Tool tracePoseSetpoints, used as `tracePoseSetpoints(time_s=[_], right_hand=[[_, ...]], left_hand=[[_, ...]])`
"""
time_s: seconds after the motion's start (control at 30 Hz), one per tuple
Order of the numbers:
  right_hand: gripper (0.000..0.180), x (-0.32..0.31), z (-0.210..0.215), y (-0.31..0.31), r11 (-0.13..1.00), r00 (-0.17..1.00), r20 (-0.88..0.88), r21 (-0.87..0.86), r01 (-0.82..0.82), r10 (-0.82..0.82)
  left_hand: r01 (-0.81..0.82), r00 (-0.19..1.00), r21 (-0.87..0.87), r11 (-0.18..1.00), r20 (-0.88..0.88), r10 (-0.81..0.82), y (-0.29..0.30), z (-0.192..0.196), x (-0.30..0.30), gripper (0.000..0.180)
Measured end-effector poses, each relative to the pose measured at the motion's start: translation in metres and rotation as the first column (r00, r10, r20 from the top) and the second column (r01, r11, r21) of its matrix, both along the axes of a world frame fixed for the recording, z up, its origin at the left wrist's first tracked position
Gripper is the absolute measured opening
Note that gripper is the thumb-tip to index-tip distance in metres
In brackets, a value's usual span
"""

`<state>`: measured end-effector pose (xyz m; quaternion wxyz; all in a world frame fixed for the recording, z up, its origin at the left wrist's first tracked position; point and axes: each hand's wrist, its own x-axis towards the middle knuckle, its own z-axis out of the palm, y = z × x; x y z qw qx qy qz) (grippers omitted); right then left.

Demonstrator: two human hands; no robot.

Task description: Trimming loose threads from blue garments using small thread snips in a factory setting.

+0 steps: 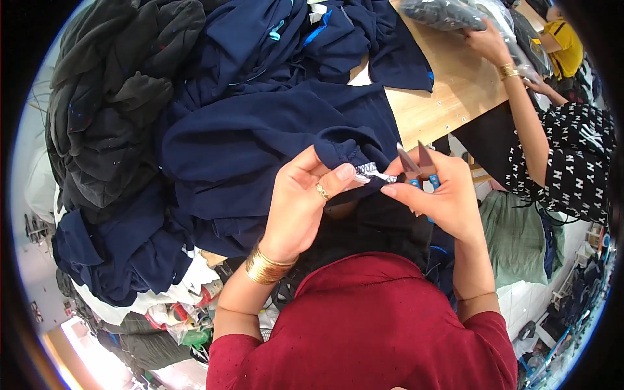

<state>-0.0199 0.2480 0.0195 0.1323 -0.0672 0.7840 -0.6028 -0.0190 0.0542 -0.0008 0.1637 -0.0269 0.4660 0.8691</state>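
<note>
My left hand [300, 198] is closed, its thumb and fingers pinching the edge of a navy garment [260, 146]. At that edge, pale overlock stitching and a small white strip [369, 171] show. Thread snips [426, 162] with blue handles sit in my right hand [452, 195], their two blades apart and pointing away from me. The thumb and forefinger of that hand also meet the end of the white strip. Whether they grip it firmly cannot be made out. The rest of the garment spreads over the table to the far left.
More navy garments [244, 45] lie heaped beyond, with a pile of black cloth [120, 84] at the left. Bare wooden tabletop [448, 97] shows at the far right. There, a co-worker's hand [487, 44] touches plastic-wrapped packages [442, 13]. Green cloth [513, 240] hangs at the right.
</note>
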Motion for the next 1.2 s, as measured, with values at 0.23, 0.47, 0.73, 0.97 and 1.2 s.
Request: tracePoseSetpoints(time_s=[0.23,0.47,0.73,0.97,1.2], right_hand=[[0.025,0.0,0.008,-0.008,0.99,0.989,-0.087,-0.087,0.114,-0.122],[0.023,0.021,0.015,-0.023,0.963,0.999,0.036,-0.27,0.016,-0.006],[0.023,0.025,0.007,-0.033,0.955,0.996,0.054,-0.292,-0.05,0.068],[0.017,0.026,0.002,-0.034,0.946,0.993,0.094,-0.321,-0.032,0.065],[0.018,0.027,0.001,-0.035,0.933,0.993,0.105,-0.359,-0.012,0.053]], left_hand=[[-0.234,0.972,0.079,0.969,-0.008,0.235,0.016,0.006,0.006,0.022],[-0.266,0.963,0.082,0.961,-0.021,0.268,0.017,0.012,0.006,0.025],[-0.218,0.976,0.143,0.965,0.027,0.216,0.016,0.013,0.008,0.025],[-0.226,0.973,0.131,0.965,-0.008,0.229,0.017,0.01,0.008,0.026],[-0.238,0.971,0.13,0.963,0.008,0.239,0.018,0.01,0.009,0.025]])
